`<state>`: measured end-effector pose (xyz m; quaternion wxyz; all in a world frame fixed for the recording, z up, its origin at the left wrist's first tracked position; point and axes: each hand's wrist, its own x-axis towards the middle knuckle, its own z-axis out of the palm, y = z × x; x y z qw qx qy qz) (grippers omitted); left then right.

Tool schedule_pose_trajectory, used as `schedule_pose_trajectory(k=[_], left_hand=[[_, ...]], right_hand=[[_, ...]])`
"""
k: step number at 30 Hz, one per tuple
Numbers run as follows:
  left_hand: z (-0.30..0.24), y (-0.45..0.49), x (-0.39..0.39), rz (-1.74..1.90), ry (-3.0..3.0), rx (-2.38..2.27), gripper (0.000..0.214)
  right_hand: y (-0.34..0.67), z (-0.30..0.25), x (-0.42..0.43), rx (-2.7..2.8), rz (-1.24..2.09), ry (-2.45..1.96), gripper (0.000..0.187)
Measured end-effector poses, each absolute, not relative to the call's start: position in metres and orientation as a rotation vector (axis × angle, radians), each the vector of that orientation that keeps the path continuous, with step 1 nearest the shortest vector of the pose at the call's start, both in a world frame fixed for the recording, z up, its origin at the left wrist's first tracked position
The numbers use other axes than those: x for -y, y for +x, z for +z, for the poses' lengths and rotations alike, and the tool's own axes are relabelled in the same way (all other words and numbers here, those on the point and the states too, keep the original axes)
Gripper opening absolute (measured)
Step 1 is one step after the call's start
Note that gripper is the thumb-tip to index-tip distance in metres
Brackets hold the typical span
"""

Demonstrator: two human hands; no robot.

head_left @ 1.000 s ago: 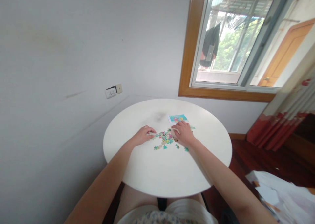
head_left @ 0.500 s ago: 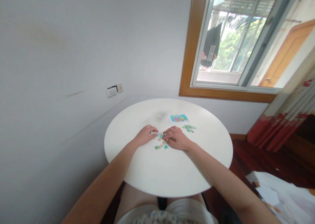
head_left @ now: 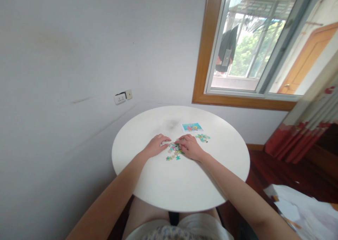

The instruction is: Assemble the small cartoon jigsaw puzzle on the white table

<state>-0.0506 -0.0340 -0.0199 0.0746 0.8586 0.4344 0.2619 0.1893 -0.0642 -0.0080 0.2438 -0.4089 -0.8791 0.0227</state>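
A small pile of jigsaw puzzle pieces [head_left: 173,149], mostly green with some pink and yellow, lies between my hands on the round white table [head_left: 174,183]. My left hand [head_left: 157,145] rests at the pile's left side, thumb and forefinger apart with nothing between them. From the right, my right hand [head_left: 190,146] reaches over the pile, its fingers curled down and closed on a puzzle piece at the pile's top edge. That piece is mostly hidden by the fingers. Several loose pieces lie just below, nearer to me.
A second cluster of puzzle pieces [head_left: 203,138] lies right of my right hand. Behind it is a blue picture card or box [head_left: 192,127] with cartoon figures. A wall with a socket [head_left: 120,99] stands beyond the table, and a wood-framed window [head_left: 200,98] at right.
The fingers of my right hand have shifted slightly, uncovering more of the pile, where pink and yellow pieces now show. My left hand has barely moved.
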Motion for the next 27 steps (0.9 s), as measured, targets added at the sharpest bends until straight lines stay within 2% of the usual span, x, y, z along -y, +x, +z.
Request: schedule_pose_trajectory(k=[4,14,19,27], left_hand=[[-0.020,-0.043,0.037,0.782,2.625,-1.348,0.029],[-0.018,-0.038,0.038,0.742,2.731,-1.341,0.022],[-0.018,-0.039,0.038,0.756,2.749,-1.293,0.022],[-0.016,-0.039,0.040,0.792,2.730,-1.223,0.023]], right_hand=[[0.190,-0.010,0.061,2.417,0.009,-1.198,0.035],[0.203,-0.005,0.056,2.438,0.026,-1.250,0.028],[0.206,-0.010,0.051,2.372,0.097,-1.277,0.034],[0.204,-0.013,0.049,2.424,0.198,-1.071,0.039]])
